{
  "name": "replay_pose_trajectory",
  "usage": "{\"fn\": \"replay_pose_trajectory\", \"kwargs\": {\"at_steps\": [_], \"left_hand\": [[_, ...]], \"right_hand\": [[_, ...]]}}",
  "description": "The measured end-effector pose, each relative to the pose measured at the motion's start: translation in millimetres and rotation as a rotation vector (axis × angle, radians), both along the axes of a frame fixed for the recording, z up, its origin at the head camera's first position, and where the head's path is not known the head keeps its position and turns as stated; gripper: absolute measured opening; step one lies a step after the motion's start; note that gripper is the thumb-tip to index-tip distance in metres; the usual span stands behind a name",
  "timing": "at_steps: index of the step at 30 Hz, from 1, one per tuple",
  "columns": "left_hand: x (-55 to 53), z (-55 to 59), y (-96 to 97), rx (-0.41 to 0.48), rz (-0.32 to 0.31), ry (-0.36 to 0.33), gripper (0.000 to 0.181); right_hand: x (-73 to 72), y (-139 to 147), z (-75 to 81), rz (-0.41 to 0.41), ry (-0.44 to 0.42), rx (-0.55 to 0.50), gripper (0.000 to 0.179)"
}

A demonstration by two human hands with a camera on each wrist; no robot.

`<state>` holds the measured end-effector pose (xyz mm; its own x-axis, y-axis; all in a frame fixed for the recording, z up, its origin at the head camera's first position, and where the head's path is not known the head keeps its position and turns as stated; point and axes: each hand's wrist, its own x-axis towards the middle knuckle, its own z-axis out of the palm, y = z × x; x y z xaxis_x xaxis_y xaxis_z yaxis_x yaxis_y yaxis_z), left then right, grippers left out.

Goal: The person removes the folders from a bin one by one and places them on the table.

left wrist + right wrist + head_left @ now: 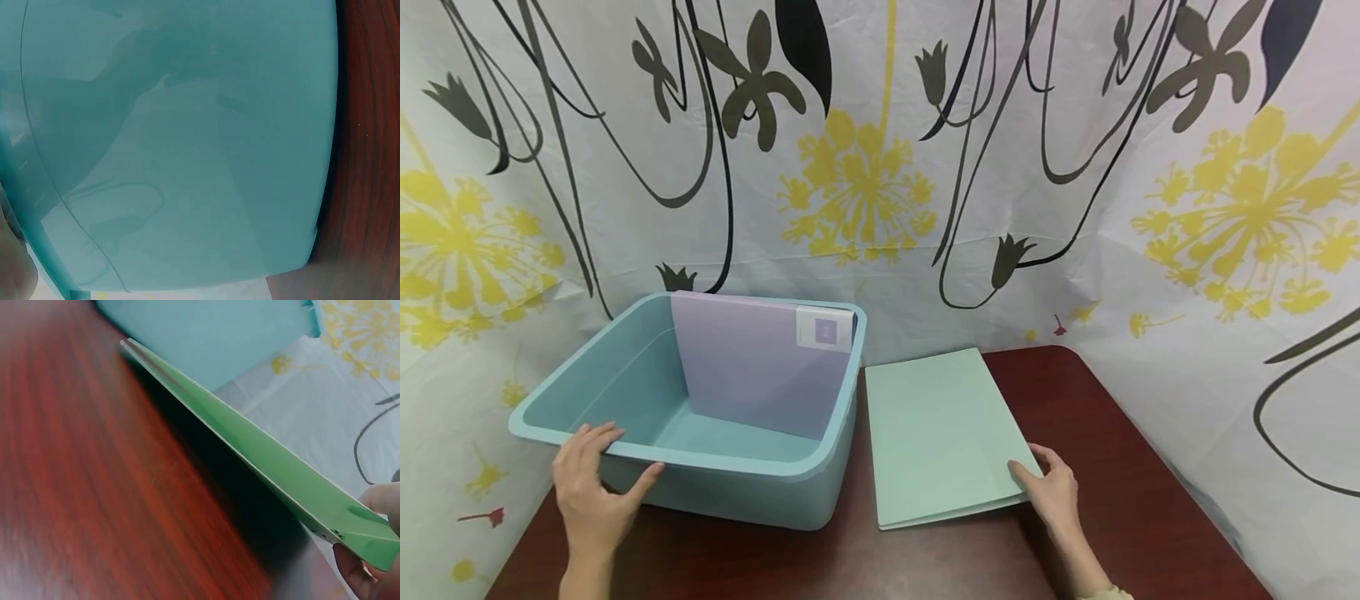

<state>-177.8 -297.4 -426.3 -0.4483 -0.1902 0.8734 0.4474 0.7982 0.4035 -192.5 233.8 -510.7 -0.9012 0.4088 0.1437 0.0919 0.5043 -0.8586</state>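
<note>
At the left stands a light blue plastic tub (737, 492), and my left hand (591, 492) grips its near rim, the fingers over the edge and the thumb outside. Most of that hand is out of the left wrist view, where the tub's glossy wall (187, 156) fills the frame. Inside the tub a lilac file folder (752, 358) with a white label stands upright against the back. My right hand (1052, 487) pinches the lower right corner of a pale green folder (943, 433). In the right wrist view this folder (250, 450) is slightly parted and tilted, its held side raised above the table.
Both the tub and the green folder are on a dark red-brown wooden table (1075, 400). The tub's right wall stands close beside the folder's left edge. Behind the table hangs a white cloth (1037, 183) with grey and yellow plant prints.
</note>
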Motion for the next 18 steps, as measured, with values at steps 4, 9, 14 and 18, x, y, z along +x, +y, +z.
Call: {"fn": "replay_pose_trajectory", "kwargs": {"at_steps": [4, 9, 14, 18], "left_hand": [[-0.2, -0.4, 0.1, 0.002, -0.004, 0.002, 0.084], [-0.4, -0.1, 0.0, 0.003, -0.003, -0.002, 0.084], [-0.3, 0.1, -0.8, 0.004, 0.003, -0.008, 0.085], [0.2, 0.3, -0.9, -0.002, 0.002, -0.006, 0.085]], "right_hand": [[-1.0, 3.8, 0.2, 0.039, 0.001, 0.07, 0.044], [-1.0, 10.7, 5.2, 0.129, -0.05, 0.123, 0.048], [0.6, 15.1, 10.2, 0.202, -0.105, 0.14, 0.052], [1.6, 15.9, 11.2, 0.222, -0.126, 0.149, 0.053]]}}
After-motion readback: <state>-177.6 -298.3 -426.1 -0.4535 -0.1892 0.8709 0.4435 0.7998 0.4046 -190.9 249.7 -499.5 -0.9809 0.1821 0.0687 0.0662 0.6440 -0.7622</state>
